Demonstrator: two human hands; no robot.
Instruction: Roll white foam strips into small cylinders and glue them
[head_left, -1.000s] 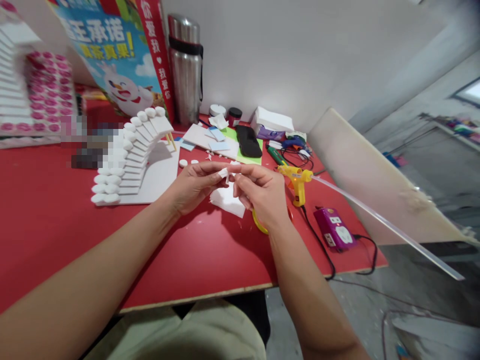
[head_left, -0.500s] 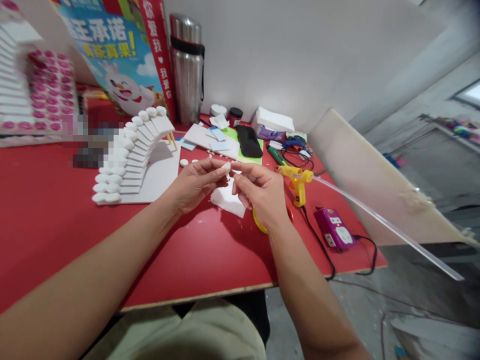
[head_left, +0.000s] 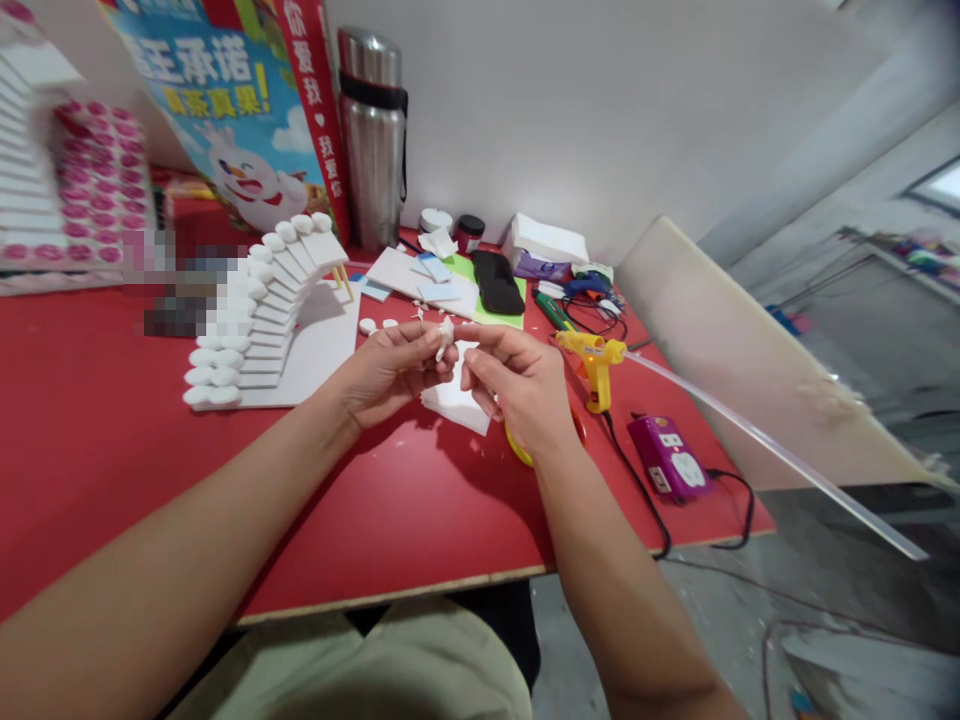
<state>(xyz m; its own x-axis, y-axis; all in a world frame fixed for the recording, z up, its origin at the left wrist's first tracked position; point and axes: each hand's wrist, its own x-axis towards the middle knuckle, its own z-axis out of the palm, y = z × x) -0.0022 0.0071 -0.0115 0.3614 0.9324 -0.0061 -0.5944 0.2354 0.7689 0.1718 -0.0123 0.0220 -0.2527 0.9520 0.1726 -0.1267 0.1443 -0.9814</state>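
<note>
Red table all across, and a white foam scrap. Yellow glue gun, purple power strip with white sockets. Silver flask, black band round it. White stair model, blue poster lettered yellow, sticker sheet dotted pink.
</note>
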